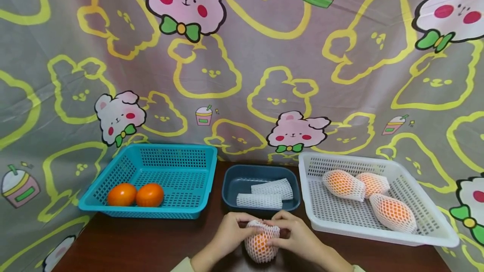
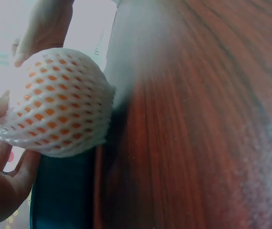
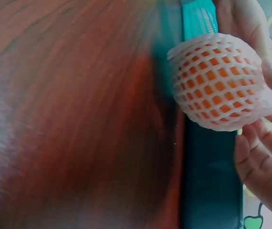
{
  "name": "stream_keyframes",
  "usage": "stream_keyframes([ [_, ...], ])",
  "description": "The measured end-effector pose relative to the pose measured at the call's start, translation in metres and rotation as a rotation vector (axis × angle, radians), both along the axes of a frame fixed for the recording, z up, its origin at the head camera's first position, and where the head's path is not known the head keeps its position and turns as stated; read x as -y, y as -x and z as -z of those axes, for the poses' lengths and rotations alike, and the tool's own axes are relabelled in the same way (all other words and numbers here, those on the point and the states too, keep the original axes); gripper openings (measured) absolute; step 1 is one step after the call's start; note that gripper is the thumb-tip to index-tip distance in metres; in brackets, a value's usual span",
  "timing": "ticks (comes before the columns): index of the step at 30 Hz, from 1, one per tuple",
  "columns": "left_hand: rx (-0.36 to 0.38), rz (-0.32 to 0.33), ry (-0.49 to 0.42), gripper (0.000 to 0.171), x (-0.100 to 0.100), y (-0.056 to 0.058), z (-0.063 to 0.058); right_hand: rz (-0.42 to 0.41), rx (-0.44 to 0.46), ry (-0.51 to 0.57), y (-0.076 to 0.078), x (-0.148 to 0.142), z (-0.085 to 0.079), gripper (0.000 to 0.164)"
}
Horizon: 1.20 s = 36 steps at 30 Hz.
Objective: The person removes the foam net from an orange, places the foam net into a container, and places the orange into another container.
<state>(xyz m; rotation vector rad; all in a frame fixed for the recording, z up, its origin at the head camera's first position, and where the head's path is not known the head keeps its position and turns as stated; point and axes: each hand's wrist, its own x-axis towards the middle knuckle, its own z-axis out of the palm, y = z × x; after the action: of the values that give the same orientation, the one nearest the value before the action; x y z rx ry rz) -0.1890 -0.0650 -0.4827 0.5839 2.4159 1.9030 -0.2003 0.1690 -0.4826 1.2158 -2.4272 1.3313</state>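
Note:
An orange (image 1: 261, 244) in a white foam net (image 2: 62, 102) is between both hands, close over the front of the table. My left hand (image 1: 231, 233) pinches the net's gathered upper end from the left, thumb and fingers around its edge. From the other side, my right hand (image 1: 296, 235) grips the same net, its thumb lying across the front of the mesh. In the right wrist view the mesh (image 3: 217, 83) is stretched round the fruit, and the right fingers (image 3: 257, 148) are at its gathered end.
Behind the hands, a dark blue tray (image 1: 261, 171) holds two flat foam nets (image 1: 259, 201). A teal basket (image 1: 177, 211) on the left holds two bare oranges (image 1: 149, 195). On the right, a white basket (image 1: 363, 235) holds three netted oranges (image 1: 393, 212). A patterned curtain (image 1: 242, 108) hangs behind.

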Motion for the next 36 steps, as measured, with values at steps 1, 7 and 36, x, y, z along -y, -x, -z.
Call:
stream_keyframes([
  [1, 0.006, 0.011, 0.002, 0.014, 0.000, 0.000, 0.001, -0.010, 0.005, 0.002, 0.000, 0.000, 0.002, 0.034],
  [7, 0.006, 0.049, 0.087, 0.030, 0.005, 0.001, 0.005, -0.021, -0.094, 0.061, -0.001, 0.005, 0.005, 0.012],
  [36, -0.097, -0.033, 0.123, 0.015, 0.003, -0.008, 0.002, -0.112, 0.019, 0.018, 0.003, 0.004, 0.005, 0.032],
])
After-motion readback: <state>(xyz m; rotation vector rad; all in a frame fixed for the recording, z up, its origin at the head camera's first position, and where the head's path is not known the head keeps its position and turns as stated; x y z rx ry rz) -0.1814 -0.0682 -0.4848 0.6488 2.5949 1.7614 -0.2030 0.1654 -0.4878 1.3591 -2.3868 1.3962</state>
